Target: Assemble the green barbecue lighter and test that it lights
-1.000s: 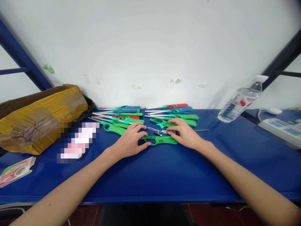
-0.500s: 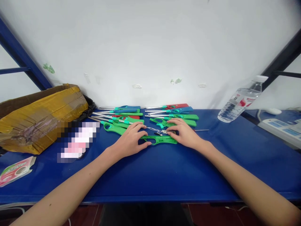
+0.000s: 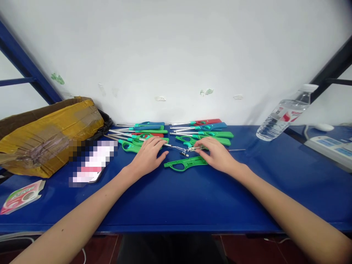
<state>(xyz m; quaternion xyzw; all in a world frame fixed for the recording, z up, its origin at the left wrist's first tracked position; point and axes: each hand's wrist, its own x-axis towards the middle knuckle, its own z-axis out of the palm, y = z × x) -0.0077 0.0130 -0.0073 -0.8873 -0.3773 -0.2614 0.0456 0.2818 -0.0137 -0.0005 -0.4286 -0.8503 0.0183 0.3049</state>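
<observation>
My left hand (image 3: 148,156) has its fingers curled over a thin metal lighter tube (image 3: 168,145), thumb held a little apart. White wires (image 3: 179,148) run from that tube to a clear lighter fuel tank (image 3: 194,148), pinched in my right hand (image 3: 216,152). Below them lies an open green lighter shell half (image 3: 183,164), its right end close under my right fingers. A second green shell piece (image 3: 184,139) rests just behind. Near the wires sits a small black part (image 3: 184,154). My right fingers partly hide the tank.
Assembled lighters (image 3: 151,128) lie at the back left, more lighters (image 3: 211,127) at the back right. A thin metal shaft (image 3: 237,150) sticks out past my right hand. Around are a taped box (image 3: 52,137), a blurred phone (image 3: 95,161), a water bottle (image 3: 283,115) and a power strip (image 3: 332,148).
My left hand has moved left, off the green shell half, and is now at the metal tube. The clear tank shows more plainly in my right fingers, above the shell.
</observation>
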